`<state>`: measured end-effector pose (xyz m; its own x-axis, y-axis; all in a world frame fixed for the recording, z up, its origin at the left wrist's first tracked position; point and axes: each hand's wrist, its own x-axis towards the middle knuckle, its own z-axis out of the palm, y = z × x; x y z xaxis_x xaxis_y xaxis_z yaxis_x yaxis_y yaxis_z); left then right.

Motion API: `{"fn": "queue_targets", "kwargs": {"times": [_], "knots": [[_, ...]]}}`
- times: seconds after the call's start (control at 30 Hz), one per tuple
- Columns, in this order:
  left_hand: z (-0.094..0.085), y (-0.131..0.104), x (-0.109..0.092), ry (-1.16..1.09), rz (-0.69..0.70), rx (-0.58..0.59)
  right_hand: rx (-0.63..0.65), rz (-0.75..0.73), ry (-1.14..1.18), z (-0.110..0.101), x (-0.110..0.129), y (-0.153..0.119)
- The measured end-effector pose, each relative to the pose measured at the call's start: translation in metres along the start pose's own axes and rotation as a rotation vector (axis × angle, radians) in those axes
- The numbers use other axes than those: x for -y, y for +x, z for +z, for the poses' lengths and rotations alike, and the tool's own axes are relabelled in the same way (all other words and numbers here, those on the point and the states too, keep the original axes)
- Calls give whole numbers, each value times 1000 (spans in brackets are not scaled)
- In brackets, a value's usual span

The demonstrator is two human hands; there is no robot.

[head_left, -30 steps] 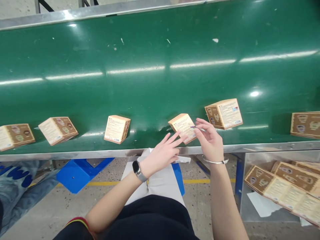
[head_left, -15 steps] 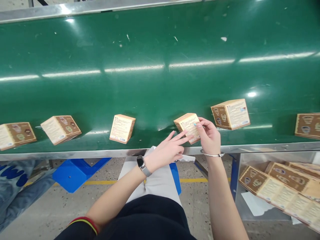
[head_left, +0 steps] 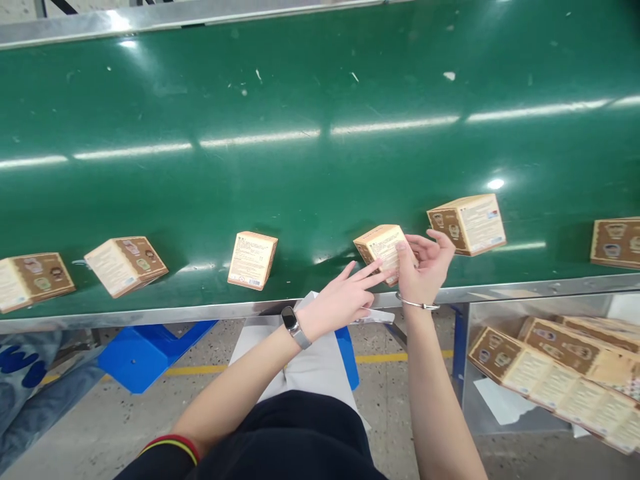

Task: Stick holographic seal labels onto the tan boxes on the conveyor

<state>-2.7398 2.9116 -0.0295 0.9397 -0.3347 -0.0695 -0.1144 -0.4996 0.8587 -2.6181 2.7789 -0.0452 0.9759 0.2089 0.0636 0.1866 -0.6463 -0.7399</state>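
A cream and brown cardboard box [head_left: 380, 241] with printed text stands on the green surface in front of me. My right hand [head_left: 423, 267] has its thumb pressed on the printed face and a finger around the right side; its other fingers are spread. From the near left, my left hand [head_left: 345, 300] stretches two fingers across the lower part of that face. Its lower fingers are curled over a thin white sheet [head_left: 377, 318], mostly hidden under the hand. Just right of my right hand stands a similar box [head_left: 473, 225] with a small coloured sticker on its text face.
More such boxes stand along the near side: one box [head_left: 253, 260] left of centre, others farther left and a box [head_left: 616, 242] at far right. A metal rail [head_left: 200, 313] edges the green surface [head_left: 300, 180]. Flat cartons [head_left: 555, 373] lie stacked on a lower shelf at right.
My right thumb has moved from pinching a small bluish piece at the box's right edge to pressing on its face. The right fingers have spread outward. My left hand stays against the box.
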Motion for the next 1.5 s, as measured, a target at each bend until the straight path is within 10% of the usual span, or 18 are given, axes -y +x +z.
{"fn": "queue_targets", "kwargs": {"times": [0.23,0.43,0.53,0.83,1.3,1.5], "knots": [[-18,-18,-16,-269,-201,-17,63,-193,-278,-37,41,22],[-41,-56,-23,-495,-421,-96,1066,-194,-113,-52,97,-11],[-51,-72,-22,-548,-491,-111,1210,-74,-109,-42,102,-23],[-69,-100,-12,-512,-565,-32,1171,-88,-97,-26,108,-37],[-77,-95,-2,-411,-578,67,780,-908,-408,-11,123,-58],[-74,-93,8,-521,-634,29,624,-730,-220,-9,119,-68]]}}
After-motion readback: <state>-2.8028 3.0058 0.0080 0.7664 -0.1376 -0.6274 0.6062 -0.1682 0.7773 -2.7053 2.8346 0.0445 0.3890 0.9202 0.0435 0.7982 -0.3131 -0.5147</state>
